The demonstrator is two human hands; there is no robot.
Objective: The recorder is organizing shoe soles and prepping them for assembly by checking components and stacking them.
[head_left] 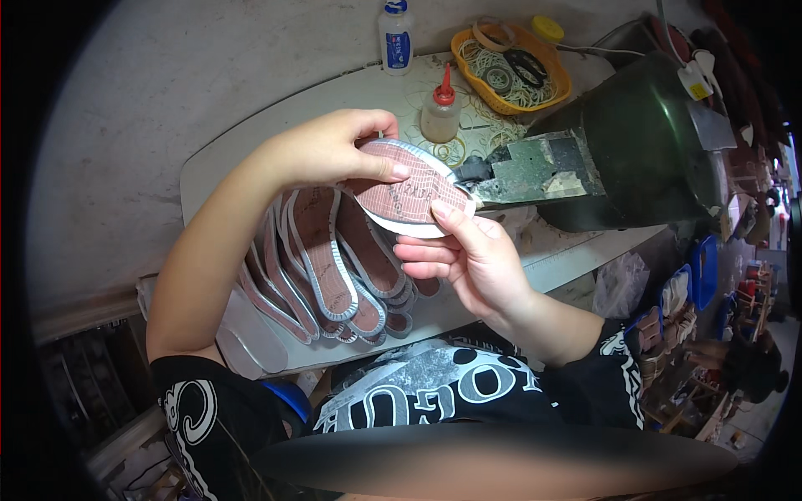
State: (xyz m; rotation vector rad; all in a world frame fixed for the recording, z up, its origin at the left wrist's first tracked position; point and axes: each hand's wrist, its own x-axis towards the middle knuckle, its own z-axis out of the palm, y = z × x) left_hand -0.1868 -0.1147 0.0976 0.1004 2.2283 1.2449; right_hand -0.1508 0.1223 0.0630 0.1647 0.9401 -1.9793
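Note:
Both hands hold one shoe insole [399, 179], reddish-brown with a fine grid and a white rim, at the front of a green machine [535, 171]. My left hand [342, 154] grips its far left side, thumb flat on top and fingers hidden beneath. With the thumb on top and fingers curled below, my right hand [472, 250] pinches its near right end. The insole's right edge lies at the machine's small working head. Below my left hand, several similar insoles [322, 250] with pale stitched-looking edges lie fanned in a pile on the white table [242, 150].
Behind the insole stands a clear squeeze bottle [440, 117] with a red nozzle. A white bottle [396, 37] with a blue label is near the wall. An orange basket [510, 104] holds rubber bands and tape rolls. A clear plastic bag [620, 284] hangs at the right edge.

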